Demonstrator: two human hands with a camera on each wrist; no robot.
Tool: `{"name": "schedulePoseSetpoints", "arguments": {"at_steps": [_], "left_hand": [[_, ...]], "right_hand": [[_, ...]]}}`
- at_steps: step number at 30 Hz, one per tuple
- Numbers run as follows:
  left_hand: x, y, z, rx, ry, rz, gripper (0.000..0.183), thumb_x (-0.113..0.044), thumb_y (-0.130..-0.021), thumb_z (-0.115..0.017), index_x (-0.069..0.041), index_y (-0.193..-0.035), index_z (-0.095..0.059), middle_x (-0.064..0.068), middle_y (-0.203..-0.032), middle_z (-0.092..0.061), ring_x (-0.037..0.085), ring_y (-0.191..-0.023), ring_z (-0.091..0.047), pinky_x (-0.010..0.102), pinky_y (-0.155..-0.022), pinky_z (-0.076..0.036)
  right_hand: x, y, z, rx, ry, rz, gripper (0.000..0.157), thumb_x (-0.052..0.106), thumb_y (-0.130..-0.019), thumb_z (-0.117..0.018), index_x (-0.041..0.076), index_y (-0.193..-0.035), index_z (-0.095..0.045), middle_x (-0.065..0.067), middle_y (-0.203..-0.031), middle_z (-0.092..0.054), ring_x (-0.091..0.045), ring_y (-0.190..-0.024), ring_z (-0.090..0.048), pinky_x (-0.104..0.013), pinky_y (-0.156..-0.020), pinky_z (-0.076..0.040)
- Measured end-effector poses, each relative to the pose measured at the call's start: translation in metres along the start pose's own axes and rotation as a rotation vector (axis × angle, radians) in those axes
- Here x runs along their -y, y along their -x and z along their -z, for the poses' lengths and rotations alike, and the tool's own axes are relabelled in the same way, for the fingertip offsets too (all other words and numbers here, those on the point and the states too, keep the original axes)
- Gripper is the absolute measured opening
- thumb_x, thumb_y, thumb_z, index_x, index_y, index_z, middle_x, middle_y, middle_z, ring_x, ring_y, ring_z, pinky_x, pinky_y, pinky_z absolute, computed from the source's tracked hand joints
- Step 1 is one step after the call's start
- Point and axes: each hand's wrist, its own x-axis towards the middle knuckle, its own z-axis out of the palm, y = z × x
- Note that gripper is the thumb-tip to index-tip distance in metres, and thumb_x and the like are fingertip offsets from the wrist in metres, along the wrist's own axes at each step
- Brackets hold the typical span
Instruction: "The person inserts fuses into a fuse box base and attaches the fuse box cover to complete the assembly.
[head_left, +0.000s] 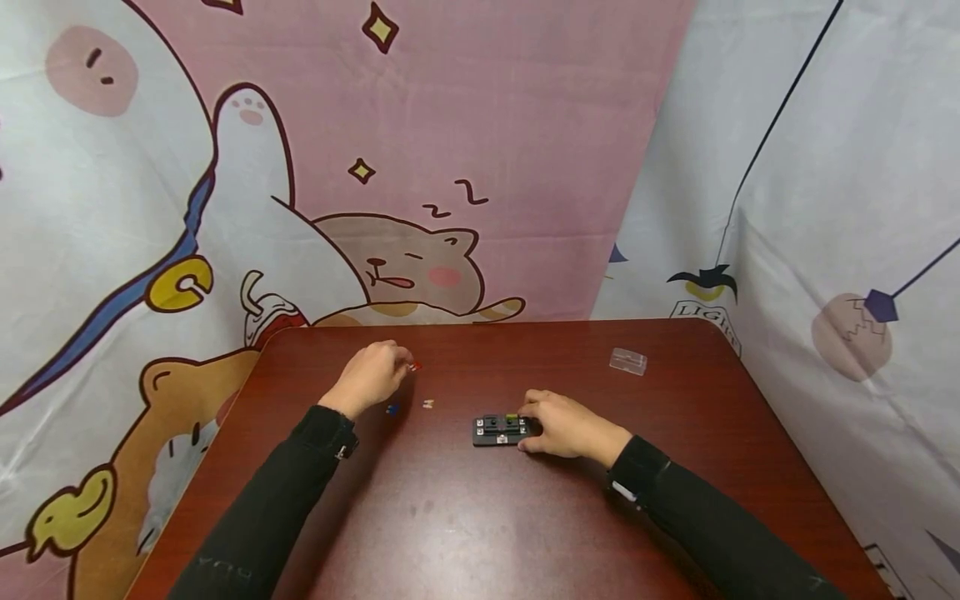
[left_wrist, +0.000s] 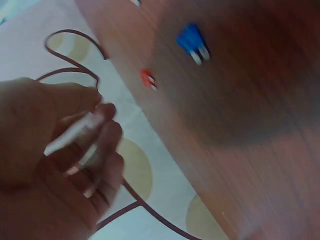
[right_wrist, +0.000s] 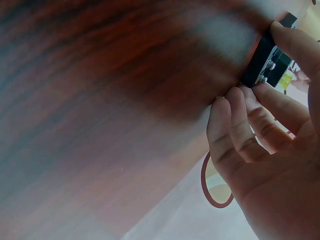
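Note:
My right hand (head_left: 566,425) grips the right end of a small black fuse block (head_left: 489,439), thumb on the near side and fingers on the far side. The block lies flat on the table with metal screw terminals, and a yellow blade fuse (head_left: 512,416) sits in its far edge. My left hand (head_left: 372,375) hovers near a red blade fuse (head_left: 417,366), its fingers loosely bent with nothing visible between them. In the left wrist view, that fuse lies apart from the fingertips, beside a blue blade fuse (left_wrist: 191,38). A pale fuse (head_left: 428,404) lies near the blue one.
A clear plastic case (head_left: 628,361) lies at the back right of the brown table (head_left: 450,517). Behind the table's far edge hangs a cartoon-printed cloth (head_left: 555,167), which continues along the right side.

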Motion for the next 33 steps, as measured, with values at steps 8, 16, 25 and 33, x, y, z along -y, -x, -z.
{"name": "schedulePoseSetpoints", "arguments": {"at_steps": [8, 16, 25, 33], "left_hand": [[0.014, -0.032, -0.008, 0.117, -0.08, -0.083, 0.019, -0.009, -0.098, -0.071, -0.011, -0.113, -0.083, 0.007, -0.103, -0.073, 0.031, -0.099, -0.07, 0.048, -0.085, -0.059], [0.02, -0.044, -0.017, 0.206, -0.122, -0.073, 0.02, -0.01, -0.099, -0.07, -0.011, -0.115, -0.082, 0.007, -0.109, -0.074, 0.029, -0.104, -0.071, 0.048, -0.09, -0.059], [0.027, -0.05, -0.022, 0.229, -0.135, -0.079, 0.017, -0.012, -0.097, -0.073, -0.012, -0.11, -0.083, 0.007, -0.108, -0.074, 0.032, -0.109, -0.07, 0.051, -0.096, -0.057], [0.024, -0.052, -0.022, 0.229, -0.15, -0.11, 0.018, -0.01, -0.096, -0.074, -0.011, -0.111, -0.083, 0.008, -0.109, -0.075, 0.031, -0.108, -0.071, 0.05, -0.093, -0.058]], "right_hand": [[0.0, 0.002, -0.001, 0.01, 0.004, -0.002, 0.05, 0.047, -0.087, -0.082, 0.013, -0.123, -0.077, 0.004, -0.105, -0.057, -0.014, -0.091, -0.056, -0.038, -0.084, -0.053], [-0.001, 0.002, -0.004, -0.004, 0.021, 0.014, 0.049, 0.047, -0.087, -0.082, 0.012, -0.121, -0.077, 0.004, -0.105, -0.057, -0.014, -0.091, -0.057, -0.038, -0.085, -0.054], [-0.002, 0.002, -0.001, -0.008, 0.041, 0.014, 0.051, 0.05, -0.087, -0.081, 0.013, -0.122, -0.077, 0.001, -0.11, -0.06, -0.015, -0.094, -0.058, -0.039, -0.087, -0.055], [0.0, 0.002, 0.0, 0.009, 0.044, -0.007, 0.055, 0.05, -0.087, -0.081, 0.011, -0.125, -0.076, -0.003, -0.118, -0.062, -0.018, -0.101, -0.061, -0.042, -0.093, -0.055]]}}
